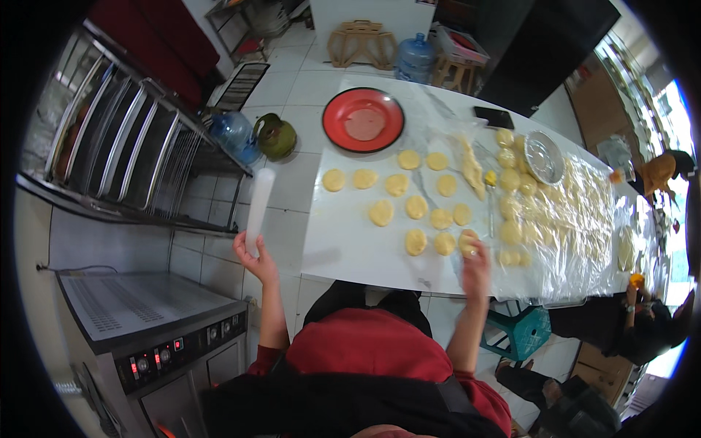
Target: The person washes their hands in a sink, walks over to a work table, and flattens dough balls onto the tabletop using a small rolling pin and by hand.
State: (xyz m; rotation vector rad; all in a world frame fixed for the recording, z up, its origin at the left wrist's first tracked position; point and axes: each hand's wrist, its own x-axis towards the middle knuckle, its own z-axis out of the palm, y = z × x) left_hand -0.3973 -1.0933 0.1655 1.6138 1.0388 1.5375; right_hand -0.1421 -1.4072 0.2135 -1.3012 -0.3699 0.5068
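A white rolling pin [259,204] stands nearly upright in my left hand [255,260], whose fingers close round its lower end, left of the white table [339,252]. At the table's near side my right hand [476,271] is smeared by motion. Its fingertips are over a flattened dough piece [466,241], and I cannot tell whether they grip it. Several pale yellow dough rounds [416,206] lie spaced out to the left of that hand. To its right, dough balls [510,232] sit in rows, many under clear plastic sheeting [573,241].
A red plate [349,102] with a black rim lies at the table's far left. Near the dough are a metal bowl [545,157], a bag of filling [471,168] and a phone [493,117]. An oven [157,321] and tray rack [139,146] stand left. People work at the right.
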